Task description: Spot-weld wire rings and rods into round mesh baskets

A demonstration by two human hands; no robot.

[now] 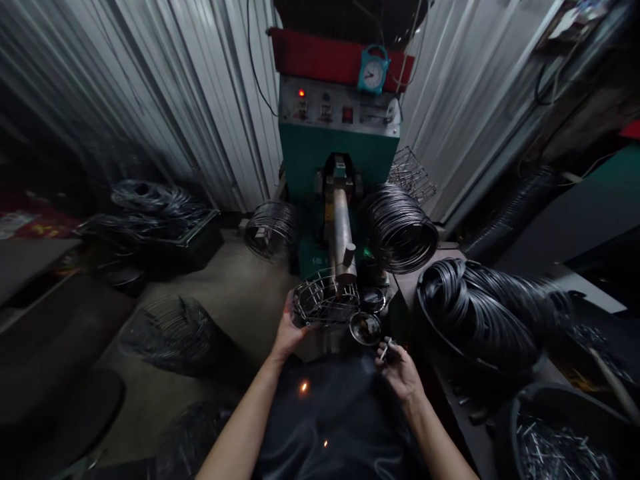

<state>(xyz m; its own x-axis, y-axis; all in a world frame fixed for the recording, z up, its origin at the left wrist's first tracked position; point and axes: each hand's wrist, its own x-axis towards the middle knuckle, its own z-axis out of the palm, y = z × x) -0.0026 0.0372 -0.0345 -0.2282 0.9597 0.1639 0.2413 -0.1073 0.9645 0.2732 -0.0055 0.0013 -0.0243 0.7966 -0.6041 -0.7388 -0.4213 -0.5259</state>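
Note:
My left hand (289, 335) is closed on the near left rim of a wire basket (311, 303), which sits under the tip of the machine's metal arm (343, 230). Whether the basket touches the tip cannot be made out. In my right hand (401, 375), the fingers pinch a few short metal pins (385, 350), partly hidden by the fingers. Just left of that hand is a small round dish (365, 329) with something pale in it. Behind it stands a second small round container (373, 299).
A green machine (305, 153) with a lit red lamp carries a blue clock (373, 72). Wire coils (403, 229) flank its arm. At right are a tub of wire rings (480, 313) and a bucket of short wires (560, 453). A dark apron (340, 413) covers my lap.

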